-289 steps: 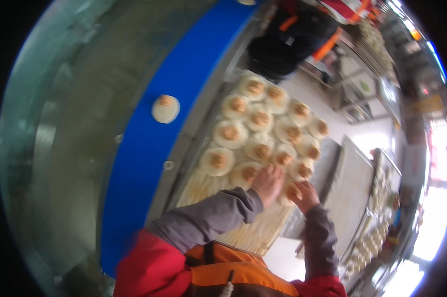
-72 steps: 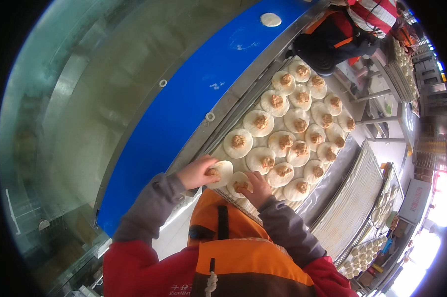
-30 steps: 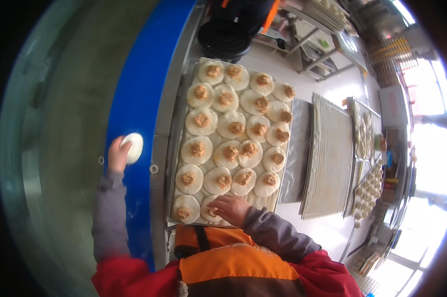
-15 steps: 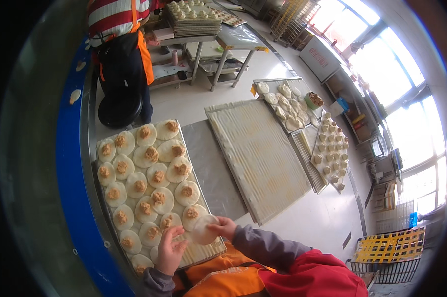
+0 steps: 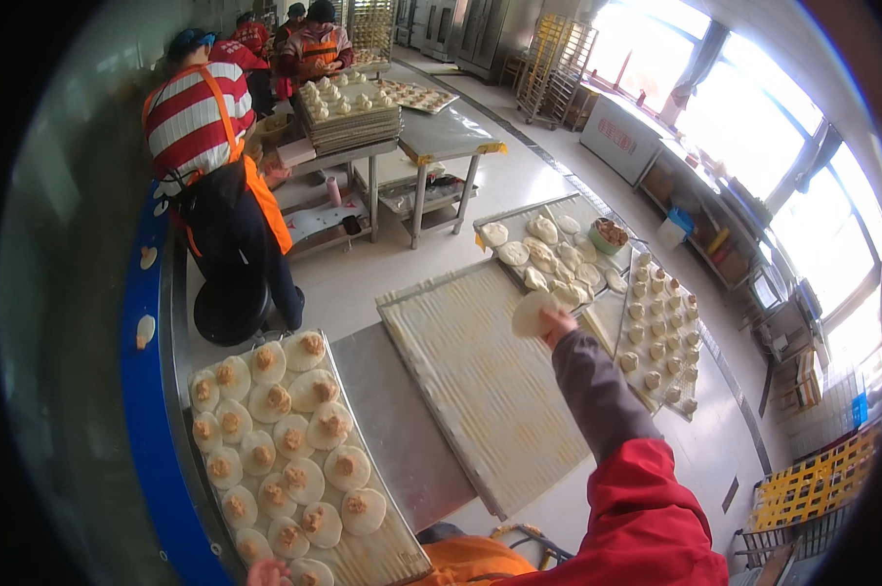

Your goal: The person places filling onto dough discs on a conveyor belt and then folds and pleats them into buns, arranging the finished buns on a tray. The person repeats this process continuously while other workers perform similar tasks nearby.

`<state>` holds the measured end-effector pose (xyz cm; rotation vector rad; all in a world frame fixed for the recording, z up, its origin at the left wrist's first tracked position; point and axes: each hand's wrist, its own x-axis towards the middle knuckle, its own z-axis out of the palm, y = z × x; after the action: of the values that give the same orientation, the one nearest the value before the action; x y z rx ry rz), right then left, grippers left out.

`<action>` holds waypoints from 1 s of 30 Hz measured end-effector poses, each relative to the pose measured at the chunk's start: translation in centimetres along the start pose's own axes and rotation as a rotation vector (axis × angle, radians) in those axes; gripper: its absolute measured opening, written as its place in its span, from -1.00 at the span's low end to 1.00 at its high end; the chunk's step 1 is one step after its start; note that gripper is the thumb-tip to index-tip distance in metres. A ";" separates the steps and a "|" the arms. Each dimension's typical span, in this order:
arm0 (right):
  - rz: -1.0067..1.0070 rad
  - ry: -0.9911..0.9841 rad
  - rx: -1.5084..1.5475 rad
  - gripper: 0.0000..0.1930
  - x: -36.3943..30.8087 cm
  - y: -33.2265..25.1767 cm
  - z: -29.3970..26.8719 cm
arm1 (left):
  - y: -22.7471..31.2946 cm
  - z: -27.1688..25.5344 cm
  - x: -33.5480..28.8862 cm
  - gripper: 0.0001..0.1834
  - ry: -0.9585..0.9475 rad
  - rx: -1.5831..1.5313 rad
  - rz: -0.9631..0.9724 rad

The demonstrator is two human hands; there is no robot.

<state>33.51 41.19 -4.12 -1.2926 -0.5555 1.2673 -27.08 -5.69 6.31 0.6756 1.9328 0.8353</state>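
My right hand (image 5: 560, 326) reaches out over the far end of a lined tray (image 5: 480, 391), pinching a flat, round dough wrapper (image 5: 531, 314) by its edge. No filling shows on that wrapper. At the lower edge only the fingertips of my left hand (image 5: 268, 573) show, beside the near wrappers; how far they are closed is not clear. In front of me on the left, a tray (image 5: 390, 549) bears rows of dough wrappers with filling (image 5: 346, 467), each with a brownish lump on it.
Several pale dough pieces (image 5: 541, 256) and a green bowl of filling (image 5: 610, 235) lie beyond the lined tray. To their right is a tray of small shaped dough pieces (image 5: 657, 330). A blue conveyor belt (image 5: 138, 391) runs along the left. A co-worker (image 5: 202, 127) stands at the far left.
My right hand has moved from the filled wrappers to the far end of the lined tray, carrying the wrapper. My left hand has dropped to the lower edge. The view has tilted up.
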 end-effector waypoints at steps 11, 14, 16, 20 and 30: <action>0.313 -0.350 -0.082 -0.55 3.3 -1.5 3.6 | -1.4 -0.8 -1.2 -0.61 0.084 -0.022 -0.057; 0.281 -0.435 -0.394 -0.64 -2.6 3.4 7.7 | -2.7 -3.1 0.0 -0.59 0.106 -0.057 0.012; 0.253 -0.443 -0.383 -0.63 -5.1 3.9 10.1 | -3.0 -5.8 3.9 -0.79 0.030 -0.301 0.209; 0.194 -0.587 -0.463 -0.64 -9.4 3.9 17.8 | -6.6 -12.1 6.8 -0.78 0.215 -0.403 0.179; 0.243 -1.189 -0.812 -0.71 -25.6 16.7 46.9 | -9.6 -20.6 30.0 -0.40 0.739 0.234 0.262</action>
<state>-21.60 33.01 1.84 -1.1062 -1.9442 2.0888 -59.96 4.40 -9.01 0.8487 2.6740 1.1406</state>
